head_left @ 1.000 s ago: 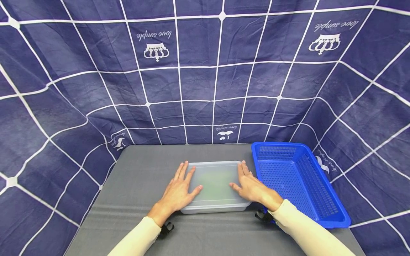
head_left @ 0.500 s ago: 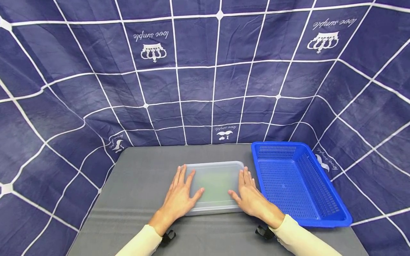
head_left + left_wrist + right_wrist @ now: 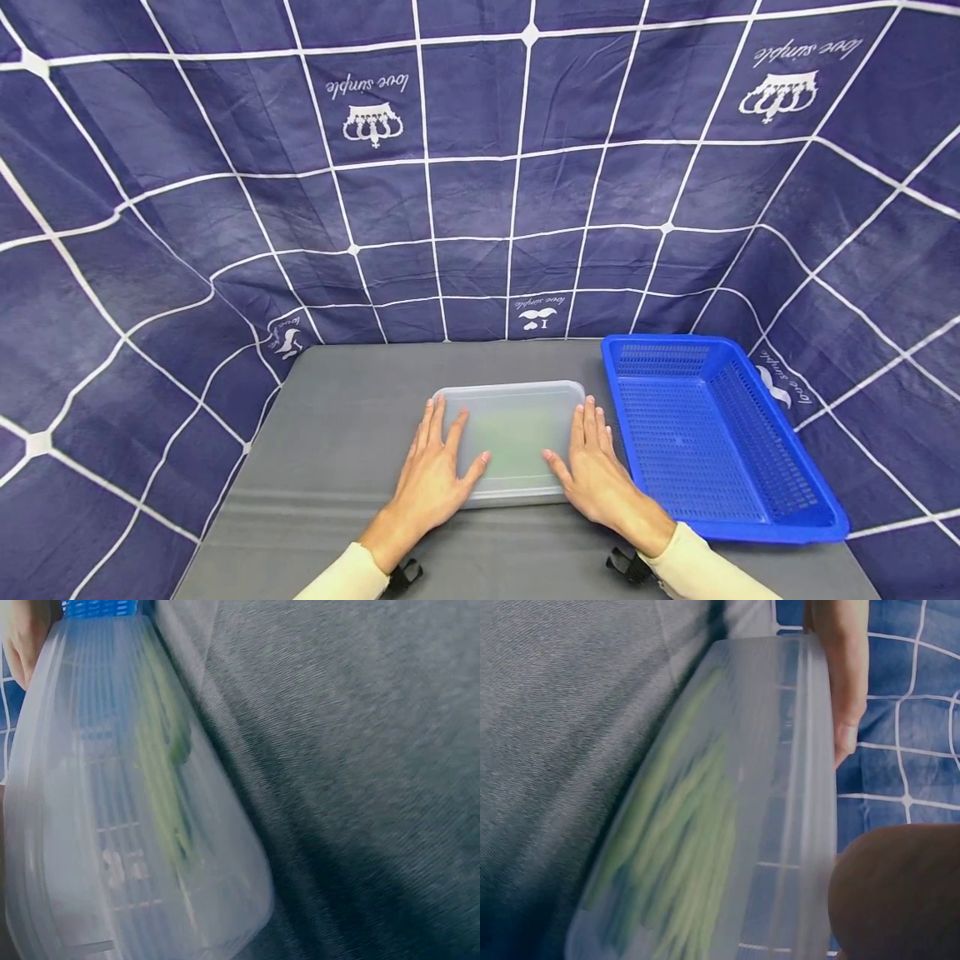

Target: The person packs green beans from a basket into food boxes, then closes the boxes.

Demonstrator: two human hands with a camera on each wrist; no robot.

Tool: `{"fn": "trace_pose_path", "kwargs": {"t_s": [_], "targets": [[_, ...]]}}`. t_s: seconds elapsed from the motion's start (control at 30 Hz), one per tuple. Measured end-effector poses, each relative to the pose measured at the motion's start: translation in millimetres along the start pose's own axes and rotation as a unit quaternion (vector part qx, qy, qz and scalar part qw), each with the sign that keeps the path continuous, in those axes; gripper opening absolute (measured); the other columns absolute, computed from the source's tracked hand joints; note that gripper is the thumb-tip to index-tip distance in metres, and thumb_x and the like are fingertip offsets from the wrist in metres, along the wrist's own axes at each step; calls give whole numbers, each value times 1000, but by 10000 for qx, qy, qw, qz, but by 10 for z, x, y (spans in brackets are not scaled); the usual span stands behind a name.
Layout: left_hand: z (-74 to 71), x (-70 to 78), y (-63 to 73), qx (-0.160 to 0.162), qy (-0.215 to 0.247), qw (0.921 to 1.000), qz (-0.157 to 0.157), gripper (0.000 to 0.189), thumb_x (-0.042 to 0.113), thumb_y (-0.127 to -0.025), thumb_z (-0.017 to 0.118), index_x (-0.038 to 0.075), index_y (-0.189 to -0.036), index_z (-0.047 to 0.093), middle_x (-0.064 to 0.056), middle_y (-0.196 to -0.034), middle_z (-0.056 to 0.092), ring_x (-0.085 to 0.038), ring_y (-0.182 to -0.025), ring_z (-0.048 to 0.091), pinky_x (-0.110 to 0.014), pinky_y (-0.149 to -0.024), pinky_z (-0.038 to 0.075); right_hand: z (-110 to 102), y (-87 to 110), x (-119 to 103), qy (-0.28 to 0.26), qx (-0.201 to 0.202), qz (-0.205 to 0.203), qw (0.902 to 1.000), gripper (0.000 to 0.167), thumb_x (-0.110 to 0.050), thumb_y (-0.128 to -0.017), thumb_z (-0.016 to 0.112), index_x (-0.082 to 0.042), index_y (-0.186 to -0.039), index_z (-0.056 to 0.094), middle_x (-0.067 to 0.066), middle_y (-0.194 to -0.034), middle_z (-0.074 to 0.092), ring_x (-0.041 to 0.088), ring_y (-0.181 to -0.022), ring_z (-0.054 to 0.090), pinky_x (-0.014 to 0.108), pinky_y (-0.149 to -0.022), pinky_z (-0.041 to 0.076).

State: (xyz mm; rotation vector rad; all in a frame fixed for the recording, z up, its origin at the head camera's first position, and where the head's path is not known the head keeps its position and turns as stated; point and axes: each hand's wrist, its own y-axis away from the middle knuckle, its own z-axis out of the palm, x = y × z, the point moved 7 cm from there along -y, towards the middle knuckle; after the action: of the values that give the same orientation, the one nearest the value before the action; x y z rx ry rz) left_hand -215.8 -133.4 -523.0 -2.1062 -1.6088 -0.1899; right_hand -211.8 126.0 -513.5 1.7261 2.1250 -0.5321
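A translucent plastic food container [image 3: 517,442] with its lid on sits on the grey tabletop. Long, thin green vegetables, resembling green beans [image 3: 682,847], show blurrily through its wall; their exact kind is unclear. My left hand [image 3: 432,482] lies along the left edge of the lid, fingers straight and thumb spread over the top. On the opposite edge rests my right hand [image 3: 602,477], also with straight fingers and its thumb on the lid. Both hands cover part of the container's sides.
A blue perforated plastic basket [image 3: 628,433] stands close to the right of my right hand. Dark blue cloth [image 3: 480,200] with white grid lines hangs behind and at both sides of the grey tabletop [image 3: 360,400].
Both hands have slid slightly back toward me along the lid edges, uncovering its far corners. The lidded container stays almost in place, and the head view has shifted a little.
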Motion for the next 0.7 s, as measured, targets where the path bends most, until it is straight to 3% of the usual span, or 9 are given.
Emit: {"fn": "trace_pose_path", "kwargs": {"t_s": [0.23,0.53,0.7], "targets": [[45,-2,28,255,-96,9996,91,75,55,-109,73,11,-168,62,-28,-187,37,-53,-177,32,-68,-124,56,63,14,20,63,200,-25,9998,92,-35,-119,66,26,-172,22,46,-187,8,69,-174,16,80,-139,22],[74,13,24,532,-269,9978,292,74,53,-106,76,12,-167,64,-27,-183,45,-55,-174,35,-62,-122,59,55,25,17,217,519,-299,9980,92,-38,-118,67,27,-170,27,48,-185,18,78,-164,30,86,-131,31],[89,12,13,514,-278,9979,269,75,54,-106,76,14,-168,63,-25,-184,45,-54,-176,32,-61,-124,58,58,29,42,171,453,-253,9985,100,-44,-116,70,26,-171,25,47,-185,16,79,-164,29,86,-132,30]]}}
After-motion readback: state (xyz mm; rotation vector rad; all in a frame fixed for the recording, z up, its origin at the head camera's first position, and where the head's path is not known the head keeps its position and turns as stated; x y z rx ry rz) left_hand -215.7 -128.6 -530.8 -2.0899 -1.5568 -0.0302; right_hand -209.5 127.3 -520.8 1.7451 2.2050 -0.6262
